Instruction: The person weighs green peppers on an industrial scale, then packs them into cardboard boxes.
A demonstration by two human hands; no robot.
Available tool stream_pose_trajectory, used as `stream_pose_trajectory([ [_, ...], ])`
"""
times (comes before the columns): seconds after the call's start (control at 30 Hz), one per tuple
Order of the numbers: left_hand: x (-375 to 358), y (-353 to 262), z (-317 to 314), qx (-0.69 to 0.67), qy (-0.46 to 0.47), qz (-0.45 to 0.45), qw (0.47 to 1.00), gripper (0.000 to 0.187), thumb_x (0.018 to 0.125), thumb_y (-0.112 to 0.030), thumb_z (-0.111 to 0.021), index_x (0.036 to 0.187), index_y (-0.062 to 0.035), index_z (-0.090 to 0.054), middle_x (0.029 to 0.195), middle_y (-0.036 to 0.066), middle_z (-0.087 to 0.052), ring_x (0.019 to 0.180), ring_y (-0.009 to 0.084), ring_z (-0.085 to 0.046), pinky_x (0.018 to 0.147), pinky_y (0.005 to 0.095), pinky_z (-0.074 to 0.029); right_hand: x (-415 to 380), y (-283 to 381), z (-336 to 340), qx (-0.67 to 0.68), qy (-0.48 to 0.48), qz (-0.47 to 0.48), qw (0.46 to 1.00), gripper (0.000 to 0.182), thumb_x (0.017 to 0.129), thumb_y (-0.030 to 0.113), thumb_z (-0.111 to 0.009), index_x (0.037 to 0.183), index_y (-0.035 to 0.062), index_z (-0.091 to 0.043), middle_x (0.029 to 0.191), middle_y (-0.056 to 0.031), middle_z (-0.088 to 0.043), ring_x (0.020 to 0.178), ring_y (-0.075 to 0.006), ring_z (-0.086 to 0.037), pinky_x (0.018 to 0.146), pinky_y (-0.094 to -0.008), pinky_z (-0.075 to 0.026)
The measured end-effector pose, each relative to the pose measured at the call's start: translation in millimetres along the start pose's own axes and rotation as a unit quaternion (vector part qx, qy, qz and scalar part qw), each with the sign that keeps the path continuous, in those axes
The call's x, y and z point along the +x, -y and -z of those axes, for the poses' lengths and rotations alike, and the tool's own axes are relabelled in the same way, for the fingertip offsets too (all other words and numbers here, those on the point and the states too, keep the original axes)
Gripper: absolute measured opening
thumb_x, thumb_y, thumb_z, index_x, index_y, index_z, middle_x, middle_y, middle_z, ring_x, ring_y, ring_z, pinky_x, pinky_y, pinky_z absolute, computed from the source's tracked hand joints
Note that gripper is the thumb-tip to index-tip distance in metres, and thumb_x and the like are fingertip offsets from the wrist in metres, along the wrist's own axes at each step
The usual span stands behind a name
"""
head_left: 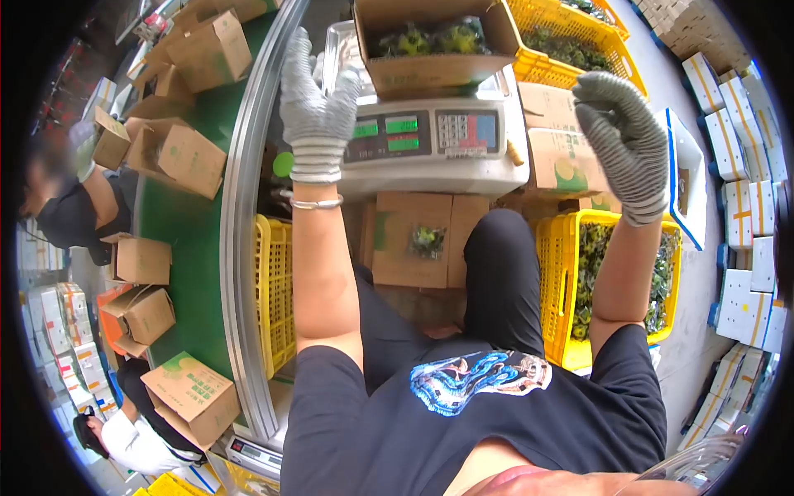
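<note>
My left hand (318, 107), in a grey striped knit glove, is raised beside the left edge of a weighing scale (423, 136). Its thumb stands away from the fingers, and nothing is in it. On the scale an open cardboard box (438, 76) holds clear bags of green produce (434, 38). My right hand (622, 145), gloved alike, hangs in the air to the right of the scale. Its fingers are curled in, with no object visible in them. Green digits glow on the scale's display.
Yellow crates (569, 50) of bagged greens stand behind; another yellow crate (556, 289) sits by my right arm. A metal rail (240, 190) borders the green conveyor (186, 248) carrying cardboard boxes. Two people (145, 438) work at left. White cartons (748, 306) are stacked at right.
</note>
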State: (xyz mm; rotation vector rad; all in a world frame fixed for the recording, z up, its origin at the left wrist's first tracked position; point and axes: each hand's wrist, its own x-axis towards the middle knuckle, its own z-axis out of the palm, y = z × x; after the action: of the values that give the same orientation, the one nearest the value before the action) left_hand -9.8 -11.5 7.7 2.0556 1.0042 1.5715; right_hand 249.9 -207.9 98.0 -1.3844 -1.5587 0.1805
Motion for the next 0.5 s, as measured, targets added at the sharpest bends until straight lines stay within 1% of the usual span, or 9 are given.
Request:
stream_pose_trajectory([
  [0.07, -2, 1, 8, -0.054, 0.004, 0.042, 0.998, 0.061, 0.081, -0.006, -0.065, 0.134, 0.0009, -0.038, 0.128, 0.021, -0.047, 0.114, 0.0294, -0.051, 0.093, 0.0351, -0.045, 5, 8, -2, -0.019, 0.021, 0.016, 0.999, 0.027, 0.081, 0.004, -0.067, 0.107, 0.0026, -0.064, 0.093, -0.0046, -0.068, 0.080, -0.0098, -0.065, 0.072, -0.0220, -0.053],
  [0.1, -3, 1, 9, -0.055, -0.004, 0.046, 0.997, 0.060, 0.081, -0.007, -0.066, 0.134, 0.0007, -0.038, 0.127, 0.021, -0.048, 0.112, 0.0289, -0.053, 0.093, 0.0353, -0.045, 11, 14, -5, -0.042, 0.054, -0.013, 0.998, 0.026, 0.085, 0.009, -0.062, 0.110, 0.0068, -0.064, 0.094, -0.0070, -0.068, 0.084, -0.0153, -0.066, 0.074, -0.0256, -0.053],
  [0.2, -2, -5, 8, -0.055, -0.002, 0.063, 0.996, 0.060, 0.080, -0.008, -0.067, 0.133, 0.0007, -0.039, 0.125, 0.021, -0.051, 0.110, 0.0285, -0.054, 0.094, 0.0356, -0.045, 32, 1, -21, -0.059, 0.096, 0.003, 0.994, 0.024, 0.085, 0.006, -0.064, 0.109, 0.0014, -0.062, 0.090, -0.0024, -0.064, 0.082, -0.0045, -0.058, 0.073, -0.0176, -0.047],
  [0.23, -2, 4, 6, -0.038, -0.017, 0.037, 0.998, 0.058, 0.080, -0.016, -0.066, 0.131, -0.0019, -0.044, 0.123, 0.018, -0.052, 0.105, 0.0267, -0.058, 0.088, 0.0360, -0.049, 39, 2, -25, -0.080, 0.108, 0.033, 0.990, 0.024, 0.087, 0.014, -0.063, 0.107, 0.0034, -0.063, 0.088, -0.0031, -0.065, 0.078, -0.0076, -0.059, 0.073, -0.0218, -0.048],
  [0.33, 3, 8, 5, -0.081, -0.002, 0.047, 0.996, 0.061, 0.080, -0.009, -0.066, 0.134, 0.0003, -0.040, 0.124, 0.021, -0.052, 0.109, 0.0277, -0.055, 0.095, 0.0350, -0.044, 64, 32, -42, -0.119, 0.086, -0.103, 0.984, 0.016, 0.074, 0.014, -0.069, 0.088, 0.0071, -0.067, 0.072, -0.0054, -0.066, 0.068, -0.0140, -0.063, 0.065, -0.0281, -0.052],
  [0.37, 4, 10, 4, -0.095, -0.006, 0.050, 0.994, 0.060, 0.080, -0.009, -0.066, 0.134, 0.0003, -0.040, 0.124, 0.021, -0.052, 0.109, 0.0277, -0.055, 0.095, 0.0351, -0.045, 69, 22, -47, -0.101, 0.076, -0.086, 0.988, 0.012, 0.074, 0.013, -0.070, 0.084, 0.0068, -0.067, 0.070, -0.0047, -0.065, 0.062, -0.0125, -0.060, 0.062, -0.0272, -0.051],
  [0.47, 8, 18, -5, -0.134, -0.013, 0.051, 0.990, 0.058, 0.082, -0.010, -0.065, 0.133, 0.0002, -0.040, 0.124, 0.021, -0.052, 0.108, 0.0271, -0.055, 0.094, 0.0347, -0.045, 104, -1, -61, -0.235, 0.113, -0.033, 0.965, 0.017, 0.074, 0.018, -0.070, 0.085, 0.0062, -0.068, 0.073, -0.0068, -0.066, 0.065, -0.0155, -0.062, 0.062, -0.0279, -0.051],
  [0.5, 11, 21, -10, -0.144, -0.008, 0.046, 0.989, 0.057, 0.082, -0.011, -0.064, 0.133, 0.0002, -0.041, 0.124, 0.020, -0.052, 0.108, 0.0264, -0.055, 0.094, 0.0341, -0.044, 116, -1, -66, -0.311, 0.156, -0.035, 0.937, 0.019, 0.074, 0.020, -0.070, 0.086, 0.0060, -0.068, 0.075, -0.0081, -0.066, 0.066, -0.0174, -0.063, 0.063, -0.0288, -0.052],
])
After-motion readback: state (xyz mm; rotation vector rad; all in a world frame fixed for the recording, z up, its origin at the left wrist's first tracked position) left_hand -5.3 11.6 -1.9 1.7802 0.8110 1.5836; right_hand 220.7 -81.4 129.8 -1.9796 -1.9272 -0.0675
